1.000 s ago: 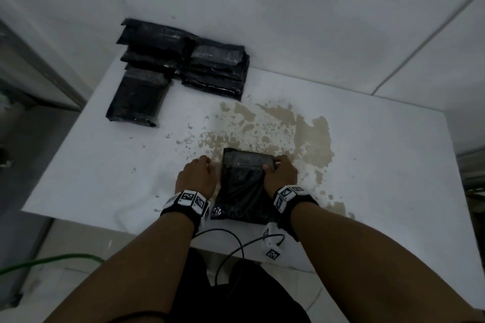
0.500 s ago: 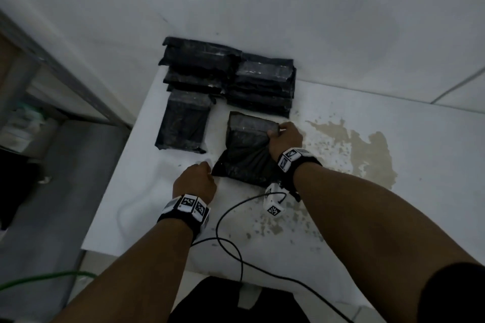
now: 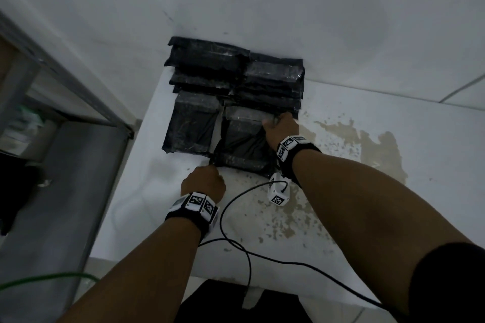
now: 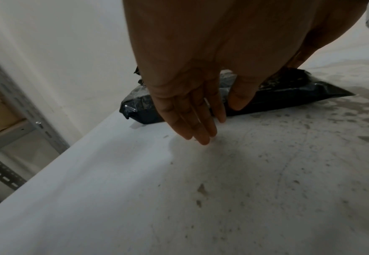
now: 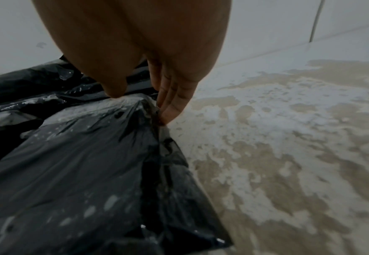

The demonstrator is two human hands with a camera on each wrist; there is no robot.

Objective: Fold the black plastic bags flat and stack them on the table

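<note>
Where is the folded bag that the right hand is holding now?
In the head view the folded bag lies on the white table, right beside another folded bag, just before the stacks by the wall.

The folded bags (image 3: 236, 81) in the upper middle of the frame are glossy black. The table (image 3: 341, 217) is white, blotched tan-brown at right; wristbands (image 3: 195, 203) show black-and-white checker tags, and a green cable (image 3: 47, 277) crosses lower left.

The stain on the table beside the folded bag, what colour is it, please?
Tan-brown stain, blotchy on the white table; right wrist view shows it best.
</note>
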